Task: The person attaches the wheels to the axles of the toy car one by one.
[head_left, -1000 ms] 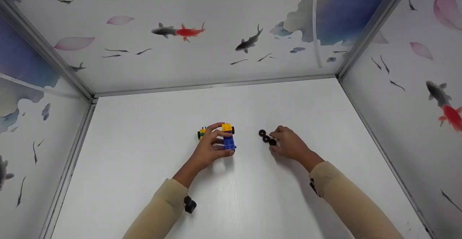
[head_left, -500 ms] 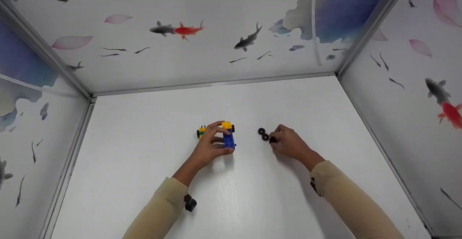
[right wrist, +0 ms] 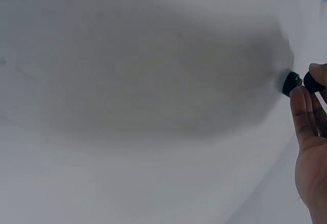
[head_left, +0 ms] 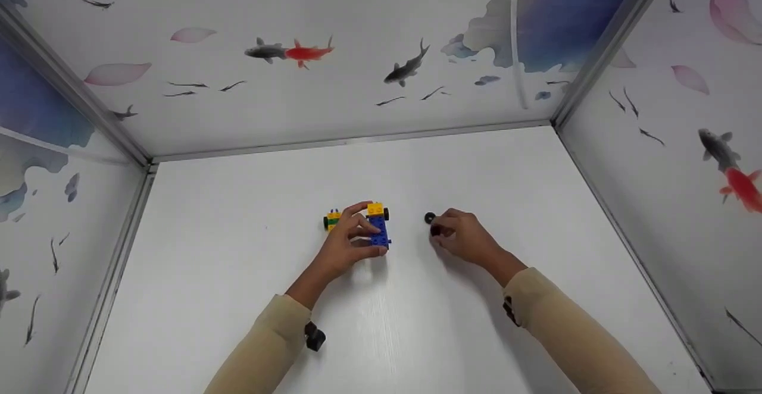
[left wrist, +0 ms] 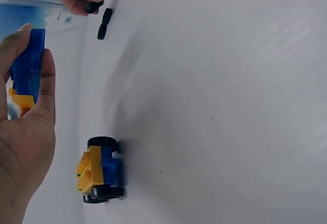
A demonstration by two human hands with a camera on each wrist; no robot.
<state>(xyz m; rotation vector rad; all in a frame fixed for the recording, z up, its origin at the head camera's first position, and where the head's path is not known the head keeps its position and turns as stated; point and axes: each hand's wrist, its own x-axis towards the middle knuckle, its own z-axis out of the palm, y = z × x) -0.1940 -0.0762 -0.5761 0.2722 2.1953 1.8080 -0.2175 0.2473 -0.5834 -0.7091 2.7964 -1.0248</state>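
White desk (head_left: 405,334) edged by grey metal strips (head_left: 351,141), marked by few dark specks (left wrist: 160,173). Toy car (left wrist: 94,170) with yellow and blue bricks set on its wheels, left of middle. Well apart to right, two loose black wheels (left wrist: 107,16) laid close together, apparently flat.

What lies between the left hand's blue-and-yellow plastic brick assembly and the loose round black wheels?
Only bare white tabletop shows between the brick assembly and the one loose black wheel clearly visible in the head view.
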